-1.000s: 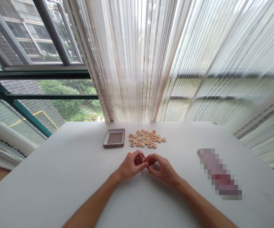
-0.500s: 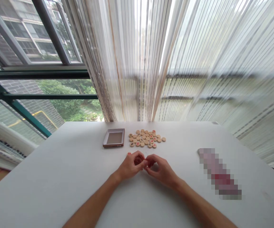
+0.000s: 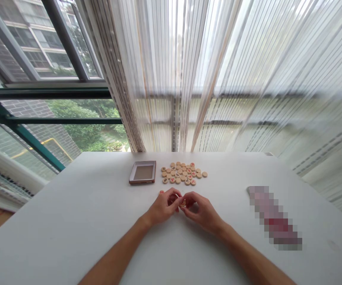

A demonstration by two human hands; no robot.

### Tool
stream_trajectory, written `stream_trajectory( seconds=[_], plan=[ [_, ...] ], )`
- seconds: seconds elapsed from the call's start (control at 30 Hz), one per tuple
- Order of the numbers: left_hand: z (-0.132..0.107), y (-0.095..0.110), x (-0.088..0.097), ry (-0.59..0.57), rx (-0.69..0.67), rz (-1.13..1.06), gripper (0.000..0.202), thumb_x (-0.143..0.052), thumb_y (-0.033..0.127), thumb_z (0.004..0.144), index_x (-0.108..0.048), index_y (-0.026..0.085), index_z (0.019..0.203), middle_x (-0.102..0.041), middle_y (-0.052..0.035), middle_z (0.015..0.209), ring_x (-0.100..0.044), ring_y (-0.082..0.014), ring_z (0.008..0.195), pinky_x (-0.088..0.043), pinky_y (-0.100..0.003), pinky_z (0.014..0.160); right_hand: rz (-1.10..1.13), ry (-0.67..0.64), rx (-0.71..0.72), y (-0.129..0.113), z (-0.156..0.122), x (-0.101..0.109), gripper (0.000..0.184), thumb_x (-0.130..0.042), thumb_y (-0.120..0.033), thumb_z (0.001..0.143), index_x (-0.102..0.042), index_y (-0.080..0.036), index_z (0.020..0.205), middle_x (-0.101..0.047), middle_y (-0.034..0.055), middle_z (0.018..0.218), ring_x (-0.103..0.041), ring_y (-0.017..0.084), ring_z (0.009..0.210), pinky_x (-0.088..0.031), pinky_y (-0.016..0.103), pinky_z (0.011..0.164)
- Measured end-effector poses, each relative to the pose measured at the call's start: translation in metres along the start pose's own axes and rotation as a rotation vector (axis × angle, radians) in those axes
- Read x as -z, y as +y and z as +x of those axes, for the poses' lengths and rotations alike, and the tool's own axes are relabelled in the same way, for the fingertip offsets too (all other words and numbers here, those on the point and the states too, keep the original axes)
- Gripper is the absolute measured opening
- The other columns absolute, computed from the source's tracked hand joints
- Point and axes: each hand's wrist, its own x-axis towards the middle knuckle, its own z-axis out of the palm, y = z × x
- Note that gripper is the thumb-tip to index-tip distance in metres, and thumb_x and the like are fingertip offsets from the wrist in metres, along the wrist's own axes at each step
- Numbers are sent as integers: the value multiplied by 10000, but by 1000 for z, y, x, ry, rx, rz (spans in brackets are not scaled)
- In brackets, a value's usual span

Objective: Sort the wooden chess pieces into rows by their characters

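Observation:
My left hand (image 3: 165,206) and my right hand (image 3: 201,210) meet above the near part of the white table. Between their fingertips is a small round wooden xiangqi piece (image 3: 183,203), part of its marked face showing. Both hands are closed in a pinch on it, and the fingers cover much of its rim. Just beyond my left knuckles lies a red-marked piece (image 3: 162,192), partly hidden by the hand. Farther back, several xiangqi pieces (image 3: 177,181) lie loosely grouped, some showing red or black characters and others blank sides.
A shallow open box (image 3: 132,173) with a brown-grey inside stands left of the grouped pieces. On the right of the white table (image 3: 99,221) lies a long, pixelated pinkish object (image 3: 273,217). Striped curtains (image 3: 165,79) and a window rise behind the table's far edge.
The piece between my fingertips has turned, so its face shows more now. My hands have barely moved, and the grouped pieces and box stay put.

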Motion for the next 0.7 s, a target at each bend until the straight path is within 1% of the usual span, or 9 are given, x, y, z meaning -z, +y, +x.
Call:
stream_trajectory(
  seconds=[0.23, 0.43, 0.7],
  plan=[
    [0, 1, 0, 9, -17, 23, 289, -538, 455, 955, -558, 169, 990, -669, -16, 744, -624, -128, 613, -475, -230, 576, 9, 22, 16, 2, 0, -1, 111, -629, -271, 889, -608, -205, 976, -640, 19, 840, -605, 144, 731, -542, 280, 695],
    [0, -1, 1, 3, -36, 5, 282, -513, 430, 972, -540, 176, 1093, -643, -1, 723, -618, -127, 630, -487, -233, 607, 13, 45, 27, 2, 1, 1, 116, -635, -256, 888, -604, -202, 985, -645, 23, 852, -608, 145, 741, -545, 278, 700],
    [0, -5, 1, 5, -37, 36, 293, -575, 416, 940, -540, 170, 1096, -668, -45, 864, -638, -125, 647, -515, -239, 604, 15, 58, 18, 0, 2, 4, 119, -641, -233, 872, -609, -205, 983, -648, 26, 862, -614, 152, 746, -553, 283, 702]
  ],
)
